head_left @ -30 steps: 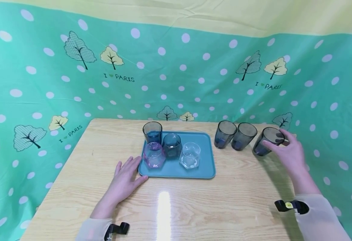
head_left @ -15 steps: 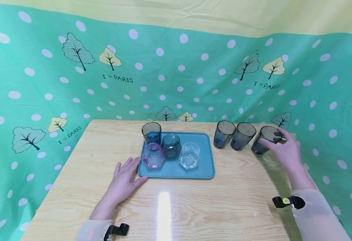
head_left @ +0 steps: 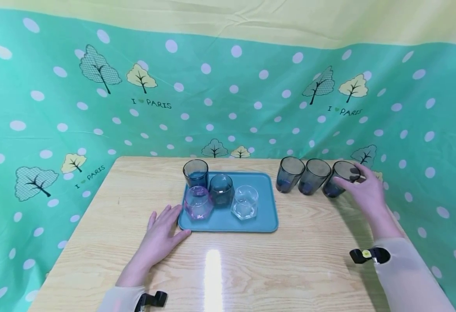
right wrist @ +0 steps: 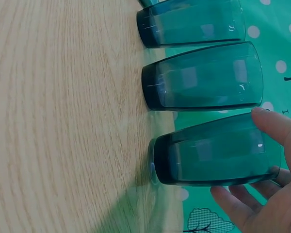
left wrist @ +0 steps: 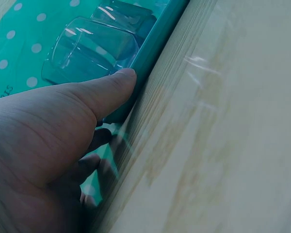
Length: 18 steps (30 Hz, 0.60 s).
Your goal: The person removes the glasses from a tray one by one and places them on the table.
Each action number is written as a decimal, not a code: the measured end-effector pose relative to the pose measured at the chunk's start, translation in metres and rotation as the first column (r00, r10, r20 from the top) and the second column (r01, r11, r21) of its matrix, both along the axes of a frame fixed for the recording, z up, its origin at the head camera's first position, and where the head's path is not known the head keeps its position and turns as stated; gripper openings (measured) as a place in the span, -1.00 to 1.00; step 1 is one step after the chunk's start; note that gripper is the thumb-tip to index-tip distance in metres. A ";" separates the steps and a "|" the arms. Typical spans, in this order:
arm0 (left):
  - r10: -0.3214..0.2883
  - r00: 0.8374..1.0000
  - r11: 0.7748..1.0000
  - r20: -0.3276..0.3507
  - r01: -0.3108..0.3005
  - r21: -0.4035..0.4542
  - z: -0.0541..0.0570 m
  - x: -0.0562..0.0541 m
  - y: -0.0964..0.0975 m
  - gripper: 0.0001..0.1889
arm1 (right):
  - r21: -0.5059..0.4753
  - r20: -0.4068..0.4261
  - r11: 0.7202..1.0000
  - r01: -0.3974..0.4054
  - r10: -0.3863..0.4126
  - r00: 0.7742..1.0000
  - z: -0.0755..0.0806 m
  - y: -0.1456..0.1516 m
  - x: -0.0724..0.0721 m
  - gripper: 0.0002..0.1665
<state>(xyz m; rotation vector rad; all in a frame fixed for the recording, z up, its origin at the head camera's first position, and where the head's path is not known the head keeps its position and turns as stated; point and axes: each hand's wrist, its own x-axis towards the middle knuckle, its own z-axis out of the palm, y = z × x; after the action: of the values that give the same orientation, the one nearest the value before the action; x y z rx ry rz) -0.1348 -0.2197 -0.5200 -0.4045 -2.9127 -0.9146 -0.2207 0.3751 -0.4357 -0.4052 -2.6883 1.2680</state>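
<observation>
My right hand (head_left: pixel 366 193) grips a tall dark grey-blue drinking glass (right wrist: pixel 218 148) near its rim, thumb on one side and fingers on the other. The glass stands upright, its base at or just above the tabletop; I cannot tell which. Two matching glasses, a middle one (head_left: pixel 315 177) and a left one (head_left: pixel 290 174), stand to its left in a row. My left hand (head_left: pixel 159 238) rests at the front left corner of a blue tray (head_left: pixel 264 221), fingers along its left side. In the left wrist view the thumb (left wrist: pixel 111 90) touches the tray's edge.
On the tray stand a dark tumbler (head_left: pixel 196 174) at the back left, a short blue-grey glass (head_left: pixel 221 190), a purple-tinted glass (head_left: pixel 198 203) and a clear faceted glass (head_left: pixel 245 203). A polka-dot curtain (head_left: pixel 228 99) hangs behind the wooden table (head_left: pixel 274 268).
My right hand has moved left and slightly back with the glass, bringing it close to the middle glass. The left hand has stayed at the tray's corner.
</observation>
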 end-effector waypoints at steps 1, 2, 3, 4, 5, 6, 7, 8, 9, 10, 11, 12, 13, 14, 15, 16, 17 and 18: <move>0.000 1.000 1.000 -0.001 0.000 0.001 0.000 0.000 0.000 -0.08 | -0.003 0.000 1.000 -0.002 0.002 1.000 0.000 0.000 -0.001 0.29; 0.000 1.000 1.000 -0.002 0.000 0.003 0.000 0.000 0.000 -0.08 | -0.001 0.002 1.000 -0.002 0.002 1.000 -0.001 0.000 -0.002 0.29; -0.001 1.000 1.000 -0.002 0.001 0.004 0.000 0.000 0.000 -0.08 | -0.001 0.003 1.000 -0.005 0.005 1.000 -0.001 0.000 -0.002 0.28; -0.001 1.000 1.000 -0.003 0.001 0.004 0.000 0.000 0.000 -0.08 | -0.004 0.004 1.000 -0.008 0.008 1.000 -0.001 0.000 -0.003 0.28; -0.001 1.000 1.000 -0.003 0.001 0.003 0.000 0.000 0.000 -0.08 | -0.004 0.007 1.000 -0.008 0.008 1.000 -0.002 0.000 -0.003 0.28; 0.000 1.000 1.000 -0.003 0.000 0.001 -0.001 0.000 0.000 -0.08 | -0.004 0.008 1.000 -0.008 0.008 1.000 -0.002 0.000 -0.004 0.28; 0.000 1.000 1.000 -0.004 0.000 -0.002 -0.001 0.000 0.000 -0.08 | -0.004 0.008 1.000 -0.010 0.010 1.000 -0.003 0.000 -0.004 0.27; 0.000 1.000 1.000 -0.004 0.000 -0.003 -0.001 0.000 0.000 -0.08 | -0.001 0.009 1.000 -0.012 0.012 1.000 -0.003 0.000 -0.004 0.27; 0.001 1.000 1.000 -0.005 -0.001 -0.004 -0.001 0.000 0.000 -0.08 | -0.002 0.008 1.000 -0.014 0.014 1.000 -0.003 0.000 -0.004 0.27; 0.001 1.000 1.000 -0.006 -0.001 -0.005 -0.001 0.000 0.000 -0.08 | 0.001 0.006 1.000 -0.016 0.016 1.000 -0.004 0.000 -0.005 0.28; 0.001 1.000 1.000 -0.007 -0.001 -0.005 -0.002 0.000 0.000 -0.08 | 0.005 0.005 1.000 -0.018 0.018 1.000 -0.004 0.000 -0.005 0.28; 0.002 1.000 1.000 -0.007 -0.002 -0.004 -0.002 0.000 0.000 -0.08 | 0.008 0.003 1.000 -0.021 0.021 1.000 -0.004 0.001 -0.005 0.28; 0.002 1.000 1.000 -0.008 -0.002 -0.004 -0.002 0.000 0.000 -0.09 | 0.010 0.001 1.000 -0.023 0.023 1.000 -0.005 0.001 -0.005 0.27; 0.002 1.000 1.000 -0.008 -0.002 -0.003 -0.002 0.000 0.000 -0.09 | 0.013 0.000 1.000 -0.025 0.025 1.000 -0.005 0.001 -0.006 0.27; 0.002 1.000 1.000 -0.009 -0.002 -0.003 -0.002 0.000 0.000 -0.09 | 0.016 0.001 1.000 -0.026 0.026 1.000 -0.005 0.002 -0.006 0.27; 0.002 1.000 1.000 -0.009 -0.002 -0.003 -0.001 0.000 0.000 -0.09 | 0.017 0.001 1.000 -0.026 0.026 1.000 -0.005 0.002 -0.006 0.27; 0.003 1.000 1.000 -0.009 -0.003 -0.003 -0.001 0.000 0.000 -0.09 | 0.018 0.002 1.000 -0.026 0.025 1.000 -0.006 0.002 -0.006 0.27; 0.002 1.000 1.000 -0.010 -0.002 -0.004 -0.001 0.000 0.000 -0.09 | 0.016 0.003 1.000 -0.025 0.025 1.000 -0.006 0.002 -0.006 0.27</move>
<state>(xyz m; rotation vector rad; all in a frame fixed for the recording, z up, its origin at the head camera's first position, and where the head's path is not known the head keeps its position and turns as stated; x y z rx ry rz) -0.1347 -0.2196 -0.5212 -0.4046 -2.9064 -0.9037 -0.2265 0.3772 -0.4416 -0.3724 -2.7126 1.2524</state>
